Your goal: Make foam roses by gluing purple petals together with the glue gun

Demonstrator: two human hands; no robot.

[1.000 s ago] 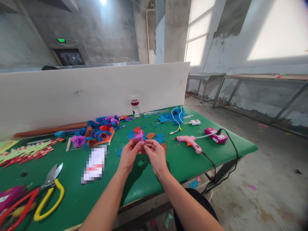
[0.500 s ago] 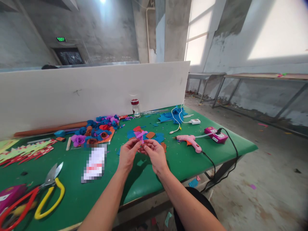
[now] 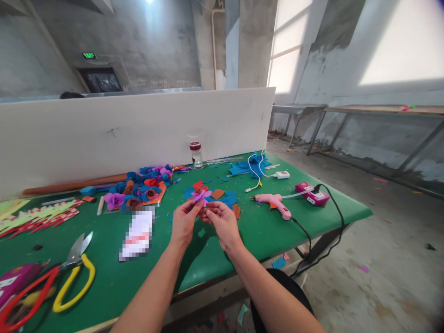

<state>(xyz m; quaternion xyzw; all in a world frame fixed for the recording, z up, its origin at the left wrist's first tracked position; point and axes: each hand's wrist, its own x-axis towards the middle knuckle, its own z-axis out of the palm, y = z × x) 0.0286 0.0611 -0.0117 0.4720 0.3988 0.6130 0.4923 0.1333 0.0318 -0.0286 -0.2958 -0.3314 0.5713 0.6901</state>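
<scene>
Between my two hands is a purple paper flower [image 3: 201, 196], its petals spread above my fingertips. My left hand [image 3: 183, 222] pinches its lower part from the left. From the right, the fingers of my right hand [image 3: 222, 223] close on the base of the same flower; the exact grip is hidden by the fingers. Just beyond my hands, loose blue petals [image 3: 229, 199], a brown petal [image 3: 218, 194] and a red petal [image 3: 198, 184] lie on the green table [image 3: 204, 259]. To the right rests a pink glue gun [image 3: 275, 202].
Finished paper flowers [image 3: 138, 187] are heaped at the back left. Scissors [image 3: 74, 259] with red and yellow handles lie at the near left. A lidded jar [image 3: 196, 156] stands against the white board [image 3: 138, 129]. A purple box [image 3: 312, 194] with a black cable sits near the right edge.
The purple flower has turned a little and its petals look more spread. My fingers have shifted slightly at its base, and the view has moved slightly.
</scene>
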